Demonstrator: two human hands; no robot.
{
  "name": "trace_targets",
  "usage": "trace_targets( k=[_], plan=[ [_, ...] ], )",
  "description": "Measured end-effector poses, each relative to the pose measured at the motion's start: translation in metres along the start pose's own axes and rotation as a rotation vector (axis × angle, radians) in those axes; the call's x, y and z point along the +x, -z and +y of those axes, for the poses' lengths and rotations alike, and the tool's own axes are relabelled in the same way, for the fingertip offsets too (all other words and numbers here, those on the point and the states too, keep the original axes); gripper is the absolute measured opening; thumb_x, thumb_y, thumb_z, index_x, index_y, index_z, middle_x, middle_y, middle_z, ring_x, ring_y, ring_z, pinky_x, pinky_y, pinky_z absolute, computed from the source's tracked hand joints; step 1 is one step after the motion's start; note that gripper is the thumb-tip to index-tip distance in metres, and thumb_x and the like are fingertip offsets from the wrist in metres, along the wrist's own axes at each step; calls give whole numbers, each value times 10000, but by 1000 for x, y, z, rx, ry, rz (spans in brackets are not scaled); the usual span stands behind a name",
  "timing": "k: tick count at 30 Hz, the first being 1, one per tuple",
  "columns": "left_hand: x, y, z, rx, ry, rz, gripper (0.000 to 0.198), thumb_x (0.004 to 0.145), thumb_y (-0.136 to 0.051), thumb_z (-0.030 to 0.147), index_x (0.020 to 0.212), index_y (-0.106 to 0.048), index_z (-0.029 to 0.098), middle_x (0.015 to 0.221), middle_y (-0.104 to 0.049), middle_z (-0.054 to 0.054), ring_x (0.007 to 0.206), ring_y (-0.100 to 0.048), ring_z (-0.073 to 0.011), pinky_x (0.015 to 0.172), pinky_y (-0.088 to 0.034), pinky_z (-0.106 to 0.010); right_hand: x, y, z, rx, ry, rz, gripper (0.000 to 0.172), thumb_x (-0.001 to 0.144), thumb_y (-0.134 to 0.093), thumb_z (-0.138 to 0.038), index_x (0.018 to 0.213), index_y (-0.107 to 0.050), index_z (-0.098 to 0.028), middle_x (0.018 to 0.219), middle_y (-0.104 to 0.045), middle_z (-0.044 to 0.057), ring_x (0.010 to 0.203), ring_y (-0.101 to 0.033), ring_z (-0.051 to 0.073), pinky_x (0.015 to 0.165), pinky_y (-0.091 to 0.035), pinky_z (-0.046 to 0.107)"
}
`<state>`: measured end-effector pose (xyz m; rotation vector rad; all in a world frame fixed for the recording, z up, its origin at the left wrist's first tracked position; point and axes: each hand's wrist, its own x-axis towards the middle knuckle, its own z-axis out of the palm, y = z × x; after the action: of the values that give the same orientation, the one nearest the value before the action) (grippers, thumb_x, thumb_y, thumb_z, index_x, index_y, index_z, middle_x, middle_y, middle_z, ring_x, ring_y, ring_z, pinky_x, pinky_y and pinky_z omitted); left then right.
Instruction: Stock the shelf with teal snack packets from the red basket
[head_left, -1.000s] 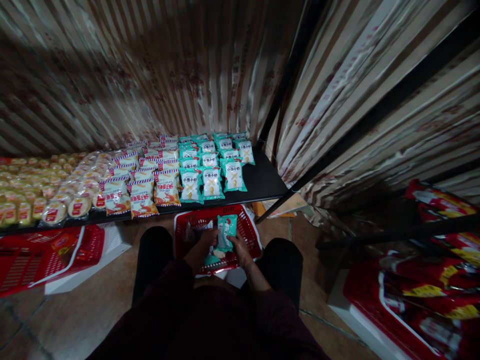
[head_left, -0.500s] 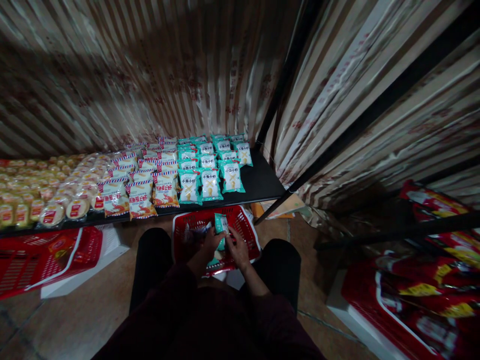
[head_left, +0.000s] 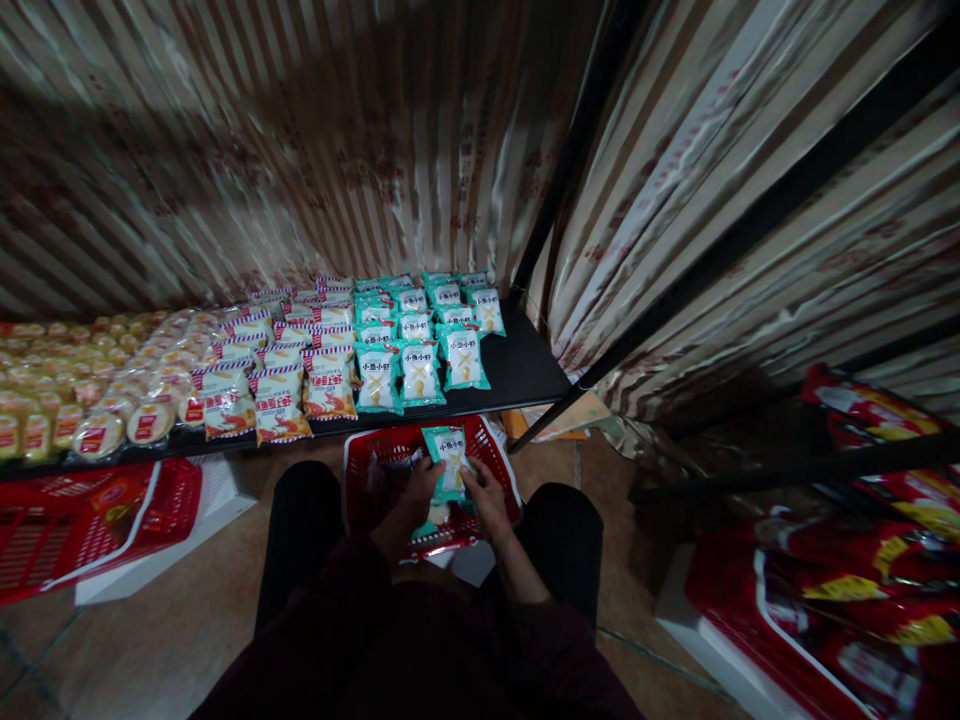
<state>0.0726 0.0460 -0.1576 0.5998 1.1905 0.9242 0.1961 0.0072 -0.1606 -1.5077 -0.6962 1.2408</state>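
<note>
Between my two hands is a teal-and-white snack bag (head_left: 451, 452), its printed front facing up. My left hand (head_left: 421, 490) is closed on its left edge, and my right hand (head_left: 486, 494) grips its right edge. Below them, between my knees, stands a red plastic basket (head_left: 360, 440) with more bags inside, partly hidden by my hands. Just beyond the basket, matching teal snack bags (head_left: 421, 372) stand in rows on a black shelf (head_left: 517, 365).
Left along the shelf are orange-and-white snack bags (head_left: 282, 402) and round wrapped pastries (head_left: 150, 421). A black post (head_left: 555, 405) rises at the shelf's right corner. Red baskets stand at left (head_left: 161, 500) and right (head_left: 761, 590), the right one with red packages (head_left: 862, 560). Striped curtains (head_left: 420, 130) hang behind.
The teal snack bag in my hands has turned from narrow and edge-on to flat, so its front now shows. My hands have shifted slightly apart around it.
</note>
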Motion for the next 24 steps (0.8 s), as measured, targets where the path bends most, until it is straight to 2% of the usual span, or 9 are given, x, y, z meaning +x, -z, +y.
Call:
trace_targets(
  k=[3,5,8,11,17,21,24],
  plan=[
    [0,-4,2,28,-9,-16,344,589,-780,395,803,-678,146,741,-712,-59,706,-663,-207,675,-503,-300,-2,5,-9,-37,-4,48,661,647,-699,-575,1175,-624,-184,1082,-715,77,980,-670,261,848,-537,371],
    [-4,-9,4,38,-25,-36,378,591,-778,422,827,-680,143,770,-717,-64,700,-661,-206,666,-501,-299,-4,8,-15,-52,-17,31,635,662,-688,-583,1144,-639,-174,1039,-727,80,940,-681,257,822,-543,355],
    [-11,-17,8,6,-80,-117,454,600,-777,461,901,-679,135,848,-727,-83,745,-668,-216,715,-510,-317,-6,10,-21,-58,-24,-12,624,672,-672,-609,1110,-652,-166,995,-736,84,888,-693,259,776,-552,352],
    [-16,-23,11,-59,-108,-197,501,581,-802,463,924,-669,123,919,-727,-114,827,-675,-242,782,-516,-350,-6,13,-24,-74,-30,20,645,653,-682,-624,1111,-656,-170,981,-740,79,880,-696,267,774,-554,365],
    [-22,-29,15,-142,-66,-211,603,502,-872,381,1000,-645,130,983,-722,-135,923,-673,-276,844,-517,-396,-7,22,-34,-136,-23,26,639,664,-684,-610,1123,-654,-166,943,-745,78,879,-698,278,768,-558,368],
    [-28,-36,22,-164,-40,-254,589,507,-878,356,1002,-654,129,998,-718,-138,942,-671,-285,869,-513,-416,-7,28,-45,-113,42,46,631,665,-688,-601,1124,-648,-171,987,-739,81,886,-694,279,736,-565,355],
    [-31,-46,28,-172,-40,-283,572,498,-884,360,972,-666,124,1016,-714,-143,942,-671,-284,876,-511,-416,-4,35,-53,-117,73,45,621,687,-674,-600,1119,-641,-155,940,-743,85,852,-696,280,721,-563,363]
  ],
)
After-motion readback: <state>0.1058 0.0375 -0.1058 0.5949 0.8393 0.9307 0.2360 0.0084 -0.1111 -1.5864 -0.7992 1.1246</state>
